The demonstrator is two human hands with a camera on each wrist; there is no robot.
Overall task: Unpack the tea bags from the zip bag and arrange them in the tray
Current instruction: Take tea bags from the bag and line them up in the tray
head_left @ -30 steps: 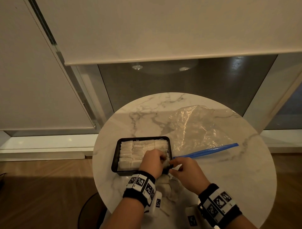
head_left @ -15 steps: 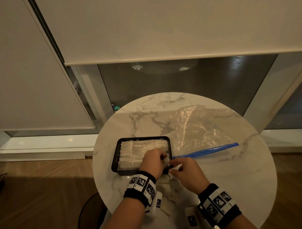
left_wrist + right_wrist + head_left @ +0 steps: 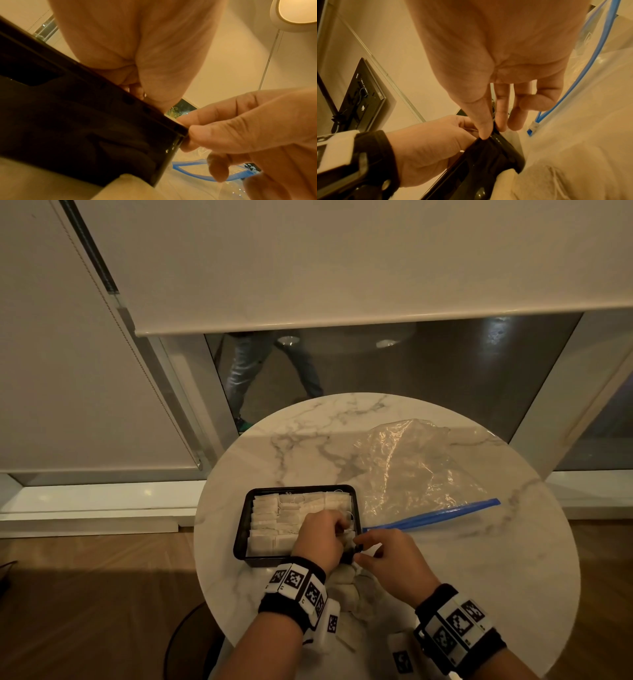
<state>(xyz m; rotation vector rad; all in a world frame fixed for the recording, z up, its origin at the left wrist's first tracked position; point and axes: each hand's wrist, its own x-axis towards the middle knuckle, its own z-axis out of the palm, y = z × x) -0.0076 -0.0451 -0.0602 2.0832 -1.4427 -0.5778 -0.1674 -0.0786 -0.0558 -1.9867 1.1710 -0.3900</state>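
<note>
A black tray (image 3: 244,525) on the round marble table holds rows of white tea bags (image 3: 270,513). My left hand (image 3: 322,537) reaches into the tray's near right corner, fingers curled down on a tea bag (image 3: 348,537); the grip itself is mostly hidden. Thumb and forefinger of my right hand (image 3: 363,549) pinch the tray's rim (image 3: 494,136) at that same corner, which the left wrist view confirms (image 3: 181,129). The clear zip bag (image 3: 418,470) with its blue zip strip (image 3: 431,517) lies flat to the right. Loose tea bags (image 3: 349,594) lie between my wrists.
The table's edge (image 3: 205,559) runs close to the tray's left side, with wood floor below. A dark round stool (image 3: 185,642) stands under the near left edge. A person's legs (image 3: 250,371) show in the window behind. Bare marble (image 3: 479,559) lies right of my hands.
Both hands stay at the tray's near right corner, the left fingers a little deeper in the tray. A person's legs have come into sight in the window.
</note>
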